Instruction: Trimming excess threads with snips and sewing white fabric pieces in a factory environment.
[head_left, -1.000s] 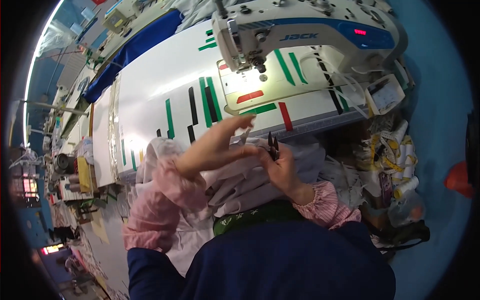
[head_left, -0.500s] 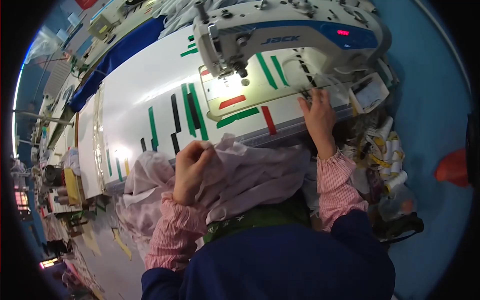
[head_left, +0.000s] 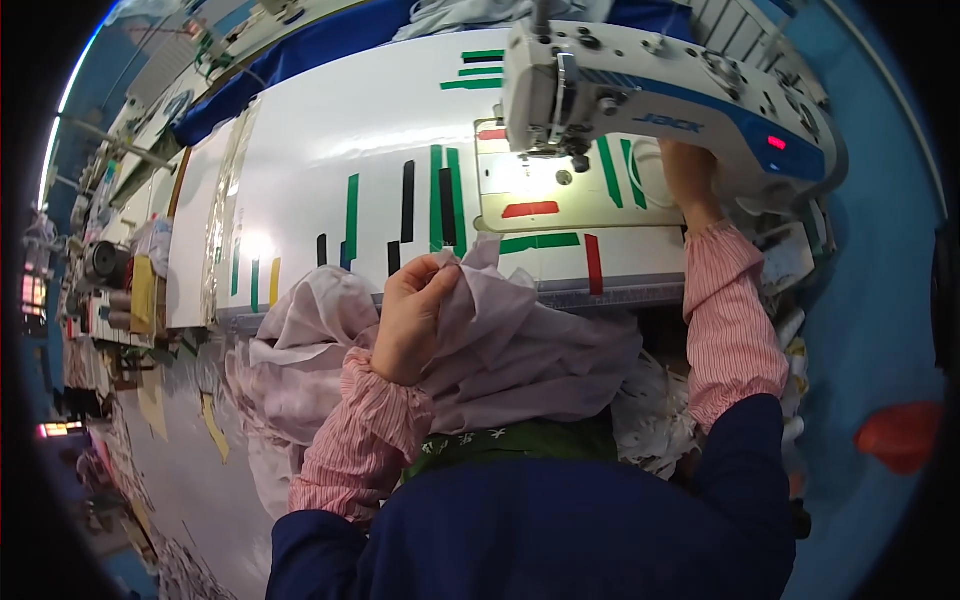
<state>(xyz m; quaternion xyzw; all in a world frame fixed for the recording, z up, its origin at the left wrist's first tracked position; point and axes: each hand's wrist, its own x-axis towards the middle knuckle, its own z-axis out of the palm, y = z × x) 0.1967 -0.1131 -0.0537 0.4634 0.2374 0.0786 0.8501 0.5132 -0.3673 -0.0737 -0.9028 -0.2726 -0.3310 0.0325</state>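
Note:
My left hand point(head_left: 410, 318) pinches the edge of a pale pinkish-grey fabric point(head_left: 545, 350) between thumb and fingers, just in front of the table's near edge. The fabric hangs bunched across my lap and spreads to the left. My right hand point(head_left: 690, 182) reaches under the arm of a white and blue sewing machine point(head_left: 680, 88). Its fingers are hidden behind the machine, so I cannot see what they touch. The lit metal needle plate area point(head_left: 500, 180) lies left of that hand.
Green, black and red tape strips point(head_left: 530, 209) mark the white table point(head_left: 310, 130). A ruler strip point(head_left: 640, 292) runs along its near edge. At the right stands a small white box point(head_left: 785, 255); fabric scraps point(head_left: 655, 420) lie below. A red object point(head_left: 900, 437) is farther right.
My right hand has moved from the table's near right side to beneath the machine arm. My left hand, still pinching the fabric, has risen slightly. The whole view has shifted.

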